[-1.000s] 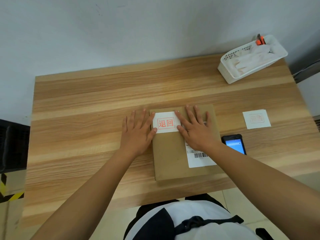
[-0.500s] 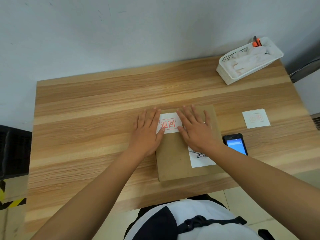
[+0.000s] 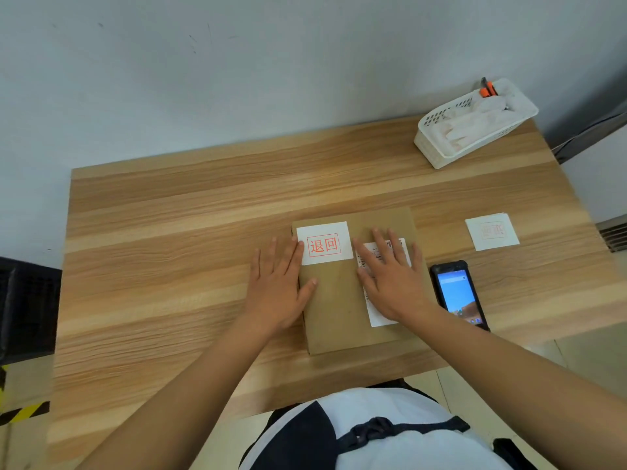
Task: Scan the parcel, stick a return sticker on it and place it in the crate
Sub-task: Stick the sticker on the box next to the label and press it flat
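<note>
Pale grey wall behind a wood-grain tabletop (image 3: 163, 252); I log what my head camera shows, placed relative to the parcel. Item one: the parcel (image 3: 339, 307), a flat brown cardboard box, lying flat near the front edge of the tabletop, roughly centred before me. Item two: a white return sticker (image 3: 324, 243) with red boxed characters, stuck on the parcel's top face at its far left corner. Item three: a white shipping label (image 3: 380, 313) on the right half of the parcel's top, largely covered. Item four: my left hand (image 3: 276, 290), palm down, fingers (image 3: 271, 252) spread and flat, resting mostly on the tabletop against the parcel's left edge, thumb lying on the cardboard and one fingertip touching the sticker's left border; it grips nothing. Item five: my right hand (image 3: 393, 283), palm down on the parcel over the shipping label, fingers splayed and flat, holding nothing. Item six: a dark handheld scanner (image 3: 458, 293), screen lit, lying just right of the parcel. Item seven: a white sticker sheet (image 3: 492, 231) with faint red print, well right of the parcel. Item eight: a white perforated basket (image 3: 437, 152), far right of the parcel by the wall, holding pale contents and an orange-handled tool.
</note>
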### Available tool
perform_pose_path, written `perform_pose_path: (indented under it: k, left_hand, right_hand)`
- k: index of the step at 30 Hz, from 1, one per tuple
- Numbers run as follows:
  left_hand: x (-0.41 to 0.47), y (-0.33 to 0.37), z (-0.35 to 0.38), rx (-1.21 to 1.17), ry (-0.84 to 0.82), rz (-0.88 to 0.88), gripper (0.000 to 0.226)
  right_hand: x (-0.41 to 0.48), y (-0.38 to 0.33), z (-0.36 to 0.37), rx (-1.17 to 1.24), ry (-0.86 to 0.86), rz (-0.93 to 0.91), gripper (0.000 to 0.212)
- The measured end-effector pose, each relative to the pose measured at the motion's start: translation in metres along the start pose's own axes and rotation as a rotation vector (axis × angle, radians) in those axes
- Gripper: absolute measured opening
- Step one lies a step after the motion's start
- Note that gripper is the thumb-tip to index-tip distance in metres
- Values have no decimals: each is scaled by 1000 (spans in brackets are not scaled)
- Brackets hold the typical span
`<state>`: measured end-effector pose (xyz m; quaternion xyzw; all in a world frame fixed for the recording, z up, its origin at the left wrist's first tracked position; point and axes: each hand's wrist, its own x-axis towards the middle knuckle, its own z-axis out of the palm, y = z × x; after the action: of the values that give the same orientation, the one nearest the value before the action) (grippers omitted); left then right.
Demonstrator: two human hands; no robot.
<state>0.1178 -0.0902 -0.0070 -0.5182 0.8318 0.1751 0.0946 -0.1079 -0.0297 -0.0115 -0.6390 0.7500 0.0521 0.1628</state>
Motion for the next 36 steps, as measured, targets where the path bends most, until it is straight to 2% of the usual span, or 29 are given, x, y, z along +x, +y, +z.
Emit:
perform_pose_path:
  k: [4,13,21,36]
  left_hand:
    - [-23,8,5,-8,-32,14,81]
    - [-48,12,15,-41,-25,15,80]
    - [-48,10,19,-66,-42,28,79]
    - [-43,26,3,-36,-137,-58,78]
  right_hand:
    - [-21,-9,11,56,5,11,65]
    - [-37,-18,19,69,-15,36,67]
    - [-38,-21,19,68,-16,41,60]
    - [-31,8,-12,137,-186,-116,63]
